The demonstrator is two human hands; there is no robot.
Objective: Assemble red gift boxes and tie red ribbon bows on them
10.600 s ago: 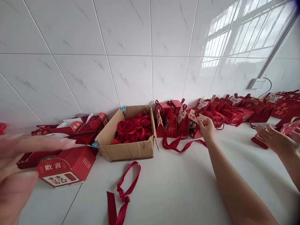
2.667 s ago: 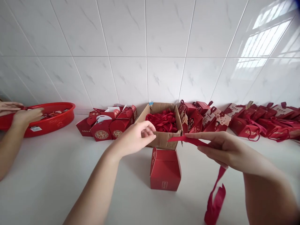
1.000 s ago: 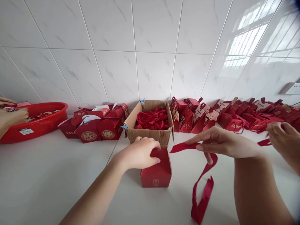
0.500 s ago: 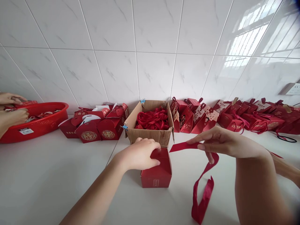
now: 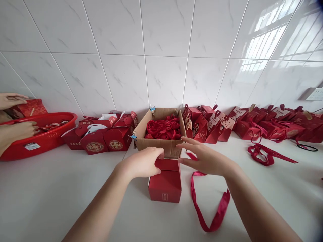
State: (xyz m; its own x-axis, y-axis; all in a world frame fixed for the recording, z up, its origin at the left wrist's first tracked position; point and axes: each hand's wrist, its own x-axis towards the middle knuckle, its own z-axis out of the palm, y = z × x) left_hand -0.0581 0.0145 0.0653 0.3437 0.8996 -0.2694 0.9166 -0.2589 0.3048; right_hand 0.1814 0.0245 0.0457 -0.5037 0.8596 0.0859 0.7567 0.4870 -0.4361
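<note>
A small red gift box (image 5: 165,183) stands open-topped on the white counter, just in front of a cardboard carton. My left hand (image 5: 142,164) is curled over the box's top left edge and grips its flap. My right hand (image 5: 203,158) reaches in from the right, its index finger and thumb stretched toward the box top. A long red ribbon (image 5: 210,211) hangs from under that palm and loops down onto the counter to the right of the box. Its upper end shows just behind my fingers.
The cardboard carton (image 5: 153,143) holds several red ribbons. Folded red boxes (image 5: 101,139) sit to its left and ribboned gift boxes (image 5: 249,126) line the wall on the right. Another person's hands (image 5: 17,129) work at a red basin (image 5: 47,139). A loose ribbon (image 5: 267,153) lies at the right.
My right hand has carried the ribbon left to the box top. The other person's hand at the far right has gone, leaving a ribbon on the counter.
</note>
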